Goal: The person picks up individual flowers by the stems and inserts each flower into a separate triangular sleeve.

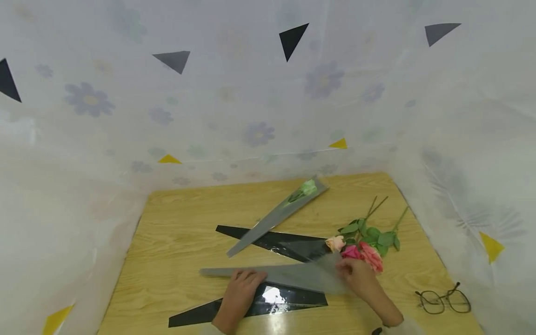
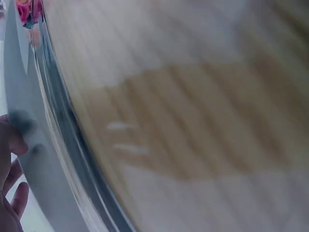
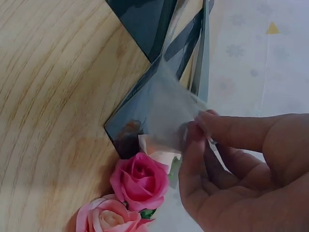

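A grey flower sleeve (image 1: 289, 275) with a wide clear mouth lies lengthwise in front of me. My left hand (image 1: 240, 295) rests on its near edge, fingertips against the grey film, fairly straight in the left wrist view. With thumb and fingertips my right hand (image 3: 241, 164) pinches the clear film (image 3: 171, 111) at the mouth, lifting it into a raised flap. Close beyond that hand lie a deep pink rose (image 3: 140, 180), a coral-pink rose (image 1: 371, 257) and a pale peach rose (image 1: 335, 243).
A black sleeve (image 1: 293, 298) lies under the near side of the grey one, another black sleeve (image 1: 255, 238) behind it. Across the latter lies a grey sleeve (image 1: 268, 222) holding a pale green flower (image 1: 309, 187). Eyeglasses (image 1: 444, 302) sit at the table's right edge.
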